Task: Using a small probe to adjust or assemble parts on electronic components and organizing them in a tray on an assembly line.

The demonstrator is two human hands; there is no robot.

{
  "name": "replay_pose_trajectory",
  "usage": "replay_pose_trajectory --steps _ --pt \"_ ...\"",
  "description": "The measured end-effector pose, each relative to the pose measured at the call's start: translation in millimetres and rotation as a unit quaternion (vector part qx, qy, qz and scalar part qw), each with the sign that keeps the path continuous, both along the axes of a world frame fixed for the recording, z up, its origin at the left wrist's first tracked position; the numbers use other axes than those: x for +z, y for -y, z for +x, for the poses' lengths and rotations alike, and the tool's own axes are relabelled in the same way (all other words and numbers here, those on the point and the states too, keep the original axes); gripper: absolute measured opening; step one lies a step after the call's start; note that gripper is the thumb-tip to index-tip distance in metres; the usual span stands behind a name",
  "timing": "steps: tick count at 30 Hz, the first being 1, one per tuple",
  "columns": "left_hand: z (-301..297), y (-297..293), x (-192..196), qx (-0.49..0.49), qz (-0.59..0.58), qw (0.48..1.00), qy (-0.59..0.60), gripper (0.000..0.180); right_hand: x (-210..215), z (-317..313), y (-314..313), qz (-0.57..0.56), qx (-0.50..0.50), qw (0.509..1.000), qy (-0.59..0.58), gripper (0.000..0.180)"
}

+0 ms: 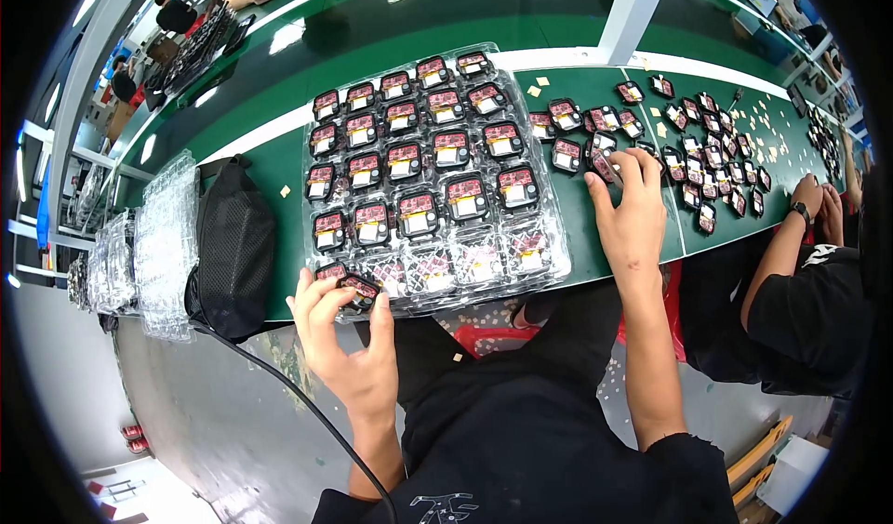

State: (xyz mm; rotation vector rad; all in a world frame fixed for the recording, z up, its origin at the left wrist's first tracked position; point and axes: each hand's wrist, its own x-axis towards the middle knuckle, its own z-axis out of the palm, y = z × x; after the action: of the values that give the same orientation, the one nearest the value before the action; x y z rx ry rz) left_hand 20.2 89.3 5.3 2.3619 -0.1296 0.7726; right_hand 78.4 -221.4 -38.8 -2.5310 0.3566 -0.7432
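A clear plastic blister tray point(556, 245) lies before me, with rows of small black-cased electronic modules point(417, 213), each showing a red board and a white patch. At the tray's near left corner, my left hand point(352, 357) pinches one black-cased module point(361, 291) between thumb and fingers, tilted over the nearest row. The other pockets of that row show no black case. My right hand point(634, 212) is right of the tray, its thumb and fingers closed around another module point(606, 167) at a loose cluster. The fingers partly cover that piece.
Many loose modules point(712, 185) and small tan squares point(763, 133) are scattered on the green table point(595, 254) at right. A black mesh bag point(233, 245) and stacked clear trays point(167, 245) stand at left. A white post point(634, 13) rises behind. A co-worker's hands point(817, 203) are far right.
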Motion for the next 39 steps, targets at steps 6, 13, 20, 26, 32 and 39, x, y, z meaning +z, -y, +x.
replay_pose_trajectory --steps 6,13,20,26,32,39 --pt "-0.8 2.4 1.7 0.047 0.037 0.997 -0.052 0.022 3.0 -4.8 -0.8 0.023 0.036 0.998 0.039 0.027" --pt "-5.9 7.5 -0.2 0.034 0.134 0.986 -0.09 0.036 21.7 -26.6 -13.0 0.134 0.064 0.986 0.07 0.027" --pt "-11.0 18.6 7.5 0.013 0.117 0.992 -0.038 0.037 37.6 -63.5 -23.3 0.152 0.217 0.957 0.119 0.047" --pt "-33.2 44.7 3.2 -0.337 -0.44 0.806 -0.206 0.037 50.2 -80.2 -44.2 0.268 0.43 0.858 0.088 0.062" --pt "-26.4 53.4 -9.7 -0.43 -0.66 0.488 -0.376 0.043 44.8 -80.8 -46.7 0.296 0.5 0.813 0.028 0.063" --pt "-29.8 58.8 -0.3 -0.335 -0.714 0.447 -0.421 0.055 60.0 -89.3 -55.0 0.24 0.406 0.881 0.022 0.058"
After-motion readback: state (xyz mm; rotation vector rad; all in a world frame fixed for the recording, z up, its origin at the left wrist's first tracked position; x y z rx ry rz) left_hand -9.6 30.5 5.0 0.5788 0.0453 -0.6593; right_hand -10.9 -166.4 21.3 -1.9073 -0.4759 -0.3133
